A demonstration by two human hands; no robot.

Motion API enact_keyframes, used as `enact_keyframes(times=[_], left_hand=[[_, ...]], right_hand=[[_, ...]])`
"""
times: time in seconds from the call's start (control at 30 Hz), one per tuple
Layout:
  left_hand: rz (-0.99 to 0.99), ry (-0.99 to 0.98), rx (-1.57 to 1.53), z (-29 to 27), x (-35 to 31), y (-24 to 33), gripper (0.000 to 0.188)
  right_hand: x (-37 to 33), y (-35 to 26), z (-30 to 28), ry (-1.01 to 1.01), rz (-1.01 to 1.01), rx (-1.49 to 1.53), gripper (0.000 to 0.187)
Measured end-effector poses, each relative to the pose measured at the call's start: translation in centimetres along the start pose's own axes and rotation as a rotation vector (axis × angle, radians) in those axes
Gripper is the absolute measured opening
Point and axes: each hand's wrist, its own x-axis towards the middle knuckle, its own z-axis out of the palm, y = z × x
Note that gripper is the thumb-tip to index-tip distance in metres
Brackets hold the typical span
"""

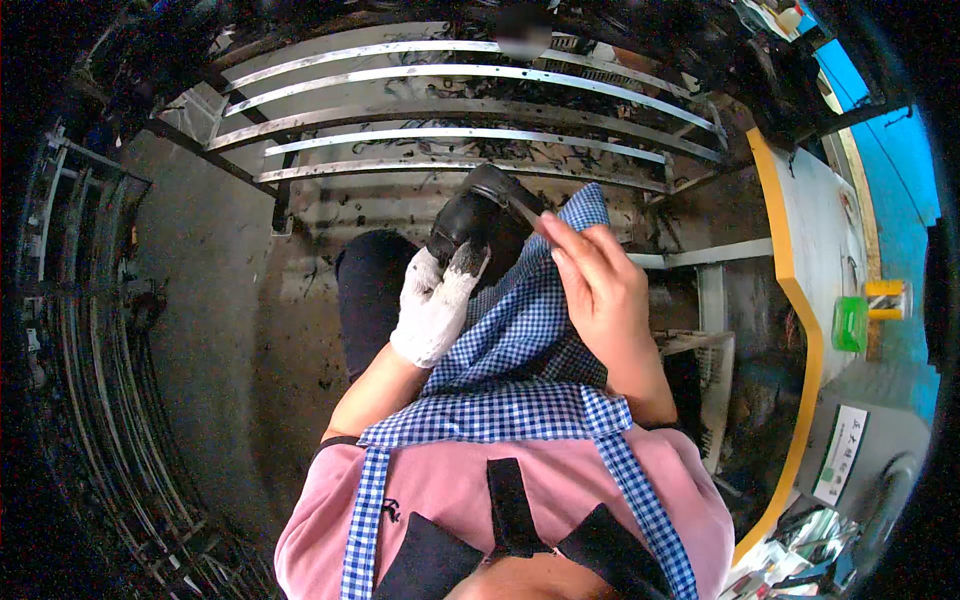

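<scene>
A black shoe (462, 215) is held over my lap, its rounded end pointing away from me. My left hand (432, 315), in a white glove with blackened fingertips, is closed round the near part of the shoe. My bare right hand (608, 290) is closed on a thin, flat blade-like tool (524, 206). That tool reaches leftward to the shoe's far edge; whether it touches the edge or sits just above it, I cannot tell. Under both hands lies a blue-and-white checked apron (510, 335) across my legs.
Ahead stands a low rack of metal rails (400, 133), with dark strips scattered below. Another metal rack (100, 330) runs along the left. At right is a yellow-edged table (812, 215), with a green container (850, 324) and a yellow-banded item (888, 299) beside it.
</scene>
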Motion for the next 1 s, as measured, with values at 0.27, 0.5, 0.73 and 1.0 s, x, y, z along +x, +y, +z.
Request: enact_keyframes(times=[0.27,0.5,0.73,1.0], left_hand=[[0.030,-0.014,-0.009,-0.5,-0.1,0.0,0.029],[0.025,0.002,0.059,0.0,-0.1,0.4,0.028],[0.055,0.040,-0.023,0.2,-0.2,-0.1,0.030],[0.043,0.000,-0.013,0.7,-0.4,0.0,0.030]], right_hand=[[0.0,0.0,-1.7,0.009,0.082,0.082,0.038],[-0.7,-0.7,-1.6,-0.071,0.003,-0.064,0.041],[-0.6,-1.1,-1.8,-0.067,-0.033,-0.096,0.044],[0.0,-1.1,-0.6,-0.008,0.053,-0.047,0.034]])
